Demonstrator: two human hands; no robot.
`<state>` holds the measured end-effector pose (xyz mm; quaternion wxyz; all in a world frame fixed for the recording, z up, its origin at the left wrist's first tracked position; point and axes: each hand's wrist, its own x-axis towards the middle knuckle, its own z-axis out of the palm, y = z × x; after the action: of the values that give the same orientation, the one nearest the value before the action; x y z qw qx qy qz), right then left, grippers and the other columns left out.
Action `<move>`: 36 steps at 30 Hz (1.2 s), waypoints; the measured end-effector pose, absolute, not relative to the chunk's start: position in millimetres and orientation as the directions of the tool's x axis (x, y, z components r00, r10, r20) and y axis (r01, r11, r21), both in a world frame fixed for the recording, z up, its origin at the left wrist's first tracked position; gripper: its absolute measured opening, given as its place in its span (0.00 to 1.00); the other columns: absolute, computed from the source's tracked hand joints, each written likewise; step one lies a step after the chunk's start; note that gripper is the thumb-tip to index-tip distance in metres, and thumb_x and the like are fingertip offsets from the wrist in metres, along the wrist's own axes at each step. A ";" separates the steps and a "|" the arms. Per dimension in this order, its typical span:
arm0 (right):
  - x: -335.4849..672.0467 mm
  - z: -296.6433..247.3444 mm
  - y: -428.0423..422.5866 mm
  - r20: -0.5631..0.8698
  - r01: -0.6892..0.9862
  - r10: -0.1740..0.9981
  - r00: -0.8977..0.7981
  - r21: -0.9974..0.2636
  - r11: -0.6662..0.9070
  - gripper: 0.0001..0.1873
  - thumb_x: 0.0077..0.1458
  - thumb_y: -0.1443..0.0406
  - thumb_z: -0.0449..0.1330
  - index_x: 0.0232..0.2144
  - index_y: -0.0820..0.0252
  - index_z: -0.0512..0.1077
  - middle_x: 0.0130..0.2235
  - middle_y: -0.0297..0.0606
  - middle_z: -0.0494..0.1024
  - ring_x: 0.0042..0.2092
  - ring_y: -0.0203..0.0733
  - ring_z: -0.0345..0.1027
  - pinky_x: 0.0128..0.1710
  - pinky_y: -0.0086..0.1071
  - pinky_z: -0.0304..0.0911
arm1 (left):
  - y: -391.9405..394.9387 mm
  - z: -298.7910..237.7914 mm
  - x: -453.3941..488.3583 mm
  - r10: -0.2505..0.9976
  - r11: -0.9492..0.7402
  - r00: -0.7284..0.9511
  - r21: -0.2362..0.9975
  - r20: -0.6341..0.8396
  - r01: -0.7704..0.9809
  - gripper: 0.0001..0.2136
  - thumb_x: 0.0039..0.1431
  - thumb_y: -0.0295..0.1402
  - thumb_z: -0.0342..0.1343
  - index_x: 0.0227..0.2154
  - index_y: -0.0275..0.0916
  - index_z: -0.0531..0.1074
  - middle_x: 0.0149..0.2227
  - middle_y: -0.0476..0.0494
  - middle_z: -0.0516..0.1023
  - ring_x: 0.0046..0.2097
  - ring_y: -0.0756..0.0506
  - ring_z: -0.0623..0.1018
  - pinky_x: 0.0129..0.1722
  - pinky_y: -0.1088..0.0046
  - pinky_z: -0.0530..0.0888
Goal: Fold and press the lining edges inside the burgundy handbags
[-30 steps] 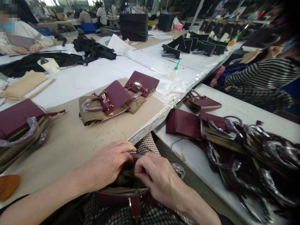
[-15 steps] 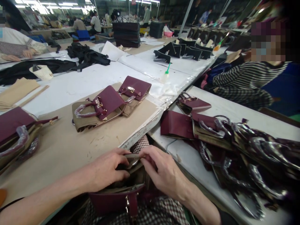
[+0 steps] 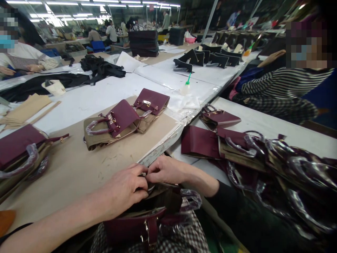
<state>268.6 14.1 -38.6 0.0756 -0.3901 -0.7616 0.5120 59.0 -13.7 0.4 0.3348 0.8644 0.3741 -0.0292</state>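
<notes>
A burgundy handbag with gold hardware and a dull olive-brown lining rests on my lap, its mouth facing up. My left hand is closed on the bag's far edge, fingers curled over it. Right beside it, my right hand pinches the same edge, and the fingertips of both hands nearly meet. What lies between the fingertips is hidden. One plastic-wrapped handle stands out at the bag's right side.
Two burgundy bags lie on the brown paper ahead, and another bag is at the left. Several wrapped bags are heaped on the right table. A glue bottle stands farther back. Co-workers sit at left and right.
My right hand has moved left along the bag's edge, close to my left hand. The bag's right handle now shows. My head view has shifted slightly.
</notes>
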 end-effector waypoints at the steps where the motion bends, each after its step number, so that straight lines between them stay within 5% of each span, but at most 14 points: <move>1: 266.4 -38.8 16.0 -0.282 0.513 0.669 -0.688 -0.841 0.174 0.12 0.53 0.62 0.59 0.22 0.62 0.73 0.20 0.26 0.59 0.24 0.31 0.53 0.22 0.26 0.47 | -15.6 0.2 58.0 0.624 -0.518 0.727 0.544 -0.288 0.660 0.07 0.62 0.30 0.58 0.28 0.42 0.76 0.45 0.46 0.72 0.53 0.42 0.72 0.55 0.65 0.68; 11: 229.7 -34.6 19.3 -0.205 0.547 0.665 -0.718 -0.757 0.357 0.12 0.54 0.64 0.58 0.22 0.62 0.76 0.19 0.26 0.55 0.24 0.31 0.50 0.24 0.27 0.45 | -35.8 18.7 34.0 0.635 -0.258 0.618 0.627 -0.463 0.735 0.05 0.56 0.28 0.59 0.27 0.43 0.77 0.63 0.51 0.60 0.66 0.42 0.59 0.65 0.67 0.59; 16: 211.6 -41.0 20.6 -0.243 0.515 0.664 -0.707 -0.820 0.249 0.13 0.54 0.59 0.62 0.24 0.61 0.78 0.18 0.27 0.62 0.25 0.33 0.56 0.23 0.27 0.46 | -46.7 27.3 22.8 0.673 -0.110 0.487 0.575 -0.557 0.810 0.06 0.53 0.28 0.57 0.23 0.41 0.76 0.62 0.50 0.63 0.61 0.40 0.66 0.62 0.66 0.65; 21: 204.0 -41.8 17.1 -0.265 0.377 0.655 -0.708 -0.926 0.033 0.16 0.63 0.57 0.56 0.31 0.62 0.76 0.25 0.33 0.75 0.26 0.35 0.66 0.26 0.27 0.59 | -59.2 21.1 8.5 0.724 -0.045 0.408 0.552 -0.557 0.833 0.08 0.51 0.29 0.54 0.22 0.39 0.76 0.58 0.47 0.70 0.49 0.42 0.75 0.51 0.68 0.71; 24: 207.2 -31.6 6.2 0.007 0.218 0.671 -0.742 -0.943 0.251 0.13 0.66 0.60 0.54 0.36 0.59 0.77 0.35 0.36 0.77 0.37 0.37 0.71 0.39 0.30 0.65 | -66.3 15.9 -1.9 0.731 0.019 0.360 0.545 -0.580 0.838 0.07 0.52 0.30 0.55 0.22 0.38 0.75 0.52 0.48 0.74 0.42 0.45 0.76 0.44 0.70 0.71; 27: 210.9 -23.5 -9.5 0.224 0.072 0.507 -0.832 -0.864 0.499 0.07 0.65 0.63 0.58 0.41 0.56 0.76 0.46 0.38 0.74 0.48 0.39 0.69 0.50 0.33 0.63 | -73.0 12.6 -12.0 0.739 0.063 0.304 0.510 -0.602 0.858 0.08 0.53 0.32 0.55 0.22 0.38 0.75 0.42 0.48 0.77 0.37 0.47 0.76 0.38 0.71 0.69; 31: 207.8 -27.6 -28.4 0.224 0.116 0.385 -0.895 -0.717 0.688 0.06 0.64 0.63 0.60 0.42 0.56 0.74 0.49 0.39 0.72 0.51 0.42 0.66 0.52 0.36 0.64 | -80.9 7.9 -25.8 0.763 0.062 0.288 0.509 -0.579 0.859 0.09 0.54 0.35 0.56 0.22 0.38 0.75 0.36 0.49 0.77 0.35 0.47 0.75 0.34 0.73 0.67; 36: 190.4 -41.0 -38.0 0.250 0.171 0.428 -0.869 -0.660 0.732 0.05 0.64 0.67 0.59 0.43 0.59 0.71 0.49 0.42 0.73 0.50 0.44 0.66 0.50 0.37 0.66 | -91.7 4.9 -40.9 0.805 0.028 0.293 0.526 -0.515 0.850 0.10 0.57 0.37 0.57 0.24 0.40 0.77 0.36 0.51 0.78 0.37 0.47 0.76 0.36 0.73 0.67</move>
<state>190.4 -38.0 -41.0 0.1964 -0.1645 -0.9095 0.3274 -40.9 -91.7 4.9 0.4014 0.6967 0.5940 -0.0276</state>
